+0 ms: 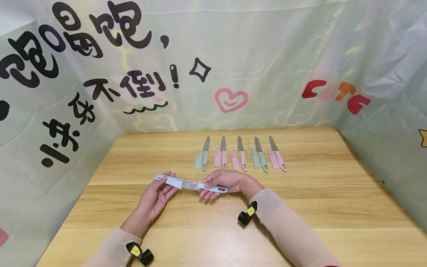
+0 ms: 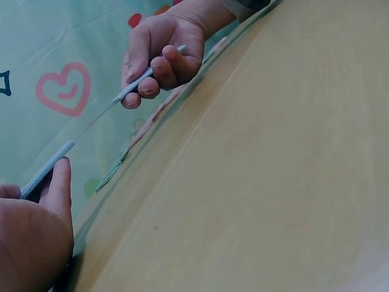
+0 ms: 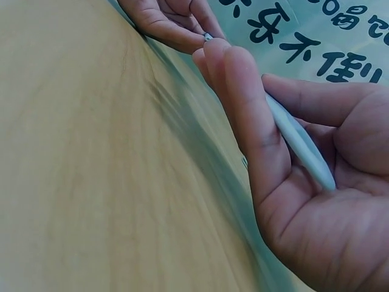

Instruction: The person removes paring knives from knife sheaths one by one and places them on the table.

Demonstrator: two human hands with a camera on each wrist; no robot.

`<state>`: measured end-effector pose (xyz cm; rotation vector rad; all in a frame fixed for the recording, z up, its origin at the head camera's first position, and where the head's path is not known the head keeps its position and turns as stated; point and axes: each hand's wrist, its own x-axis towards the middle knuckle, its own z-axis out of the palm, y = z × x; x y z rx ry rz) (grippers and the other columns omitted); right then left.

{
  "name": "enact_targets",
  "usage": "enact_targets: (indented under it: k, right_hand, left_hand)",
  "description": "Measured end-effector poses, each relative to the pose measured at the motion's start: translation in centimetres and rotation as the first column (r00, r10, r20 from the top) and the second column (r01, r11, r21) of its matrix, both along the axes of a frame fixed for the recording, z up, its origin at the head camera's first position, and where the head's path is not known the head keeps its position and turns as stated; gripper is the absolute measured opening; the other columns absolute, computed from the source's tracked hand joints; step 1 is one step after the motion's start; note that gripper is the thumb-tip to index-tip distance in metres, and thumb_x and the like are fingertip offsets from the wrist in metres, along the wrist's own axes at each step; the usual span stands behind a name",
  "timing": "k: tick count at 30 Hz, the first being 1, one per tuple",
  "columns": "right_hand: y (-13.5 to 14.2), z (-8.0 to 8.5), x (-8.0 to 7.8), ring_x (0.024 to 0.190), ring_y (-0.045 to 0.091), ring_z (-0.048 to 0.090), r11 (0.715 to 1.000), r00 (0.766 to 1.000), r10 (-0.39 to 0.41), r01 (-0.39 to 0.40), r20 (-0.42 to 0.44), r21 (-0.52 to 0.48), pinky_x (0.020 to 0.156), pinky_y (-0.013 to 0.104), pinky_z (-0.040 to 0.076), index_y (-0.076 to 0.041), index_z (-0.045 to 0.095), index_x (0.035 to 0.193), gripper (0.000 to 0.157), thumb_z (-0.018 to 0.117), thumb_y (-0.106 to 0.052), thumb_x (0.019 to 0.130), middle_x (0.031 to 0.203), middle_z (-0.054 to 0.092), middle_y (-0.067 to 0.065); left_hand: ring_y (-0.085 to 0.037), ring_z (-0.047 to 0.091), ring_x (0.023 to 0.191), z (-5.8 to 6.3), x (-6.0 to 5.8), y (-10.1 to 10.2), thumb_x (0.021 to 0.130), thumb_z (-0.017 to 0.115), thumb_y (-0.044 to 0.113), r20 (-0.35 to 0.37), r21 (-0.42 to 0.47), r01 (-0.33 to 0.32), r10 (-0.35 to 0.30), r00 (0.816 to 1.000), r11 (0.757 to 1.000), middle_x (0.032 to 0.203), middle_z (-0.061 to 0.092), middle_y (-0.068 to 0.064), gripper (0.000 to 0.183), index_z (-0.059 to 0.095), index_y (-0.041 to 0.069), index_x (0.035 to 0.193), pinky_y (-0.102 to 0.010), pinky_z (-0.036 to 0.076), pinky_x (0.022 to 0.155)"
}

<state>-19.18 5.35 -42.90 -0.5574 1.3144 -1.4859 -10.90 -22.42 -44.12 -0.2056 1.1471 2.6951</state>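
My left hand [image 1: 155, 200] pinches a pale blue knife sheath [image 1: 174, 182] between thumb and fingers, above the near half of the table. The right hand [image 1: 221, 180] grips the pale blue handle [image 1: 213, 188] of a small knife, thumb on top and fingers beneath. Between the two hands the bare steel blade [image 1: 189, 185] points left, its front end at the mouth of the sheath. In the left wrist view, the sheath [image 2: 47, 170] and handle [image 2: 134, 86] lie nearly in line. Fingers partly cover the handle [image 3: 301, 143] in the right wrist view.
Beyond the hands, several small knives [image 1: 242, 157] lie in a row on the wooden table [image 1: 207, 237], pink or green, each with a matching sheath [image 1: 235, 160] at its left. A printed cloth [image 1: 267, 55] hangs behind the table and along its sides.
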Motion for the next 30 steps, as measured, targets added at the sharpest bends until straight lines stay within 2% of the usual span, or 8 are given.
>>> enact_targets:
  k: [16,30]
  right_hand:
    - [0.34,-0.07,-0.27,0.091,0.025,0.069,1.0,1.0,-0.001,0.001,-0.009,-0.002,0.079,0.033,0.059,0.017,0.056,0.122,0.031,0.046,-0.004,0.102,0.108,0.068,0.026]
    - [0.64,0.2,-0.31,0.091,0.024,0.069,1.0,1.0,0.005,-0.005,-0.009,0.001,0.081,0.033,0.059,0.02,0.05,0.125,0.034,0.046,-0.004,0.102,0.108,0.068,0.026]
  left_hand:
    - [-0.024,0.061,0.115,0.08,0.03,-0.14,0.106,0.045,0.017,-0.001,0.011,-0.004,0.004,1.0,1.0,0.132,0.059,-0.013,0.024,0.051,0.006,0.127,-0.039,0.047,0.101]
    - [-0.025,0.061,0.116,0.06,-0.03,-0.19,0.105,0.046,0.016,0.008,0.014,-0.017,0.017,1.0,1.0,0.137,0.054,-0.015,0.026,0.049,0.005,0.129,-0.04,0.046,0.102]
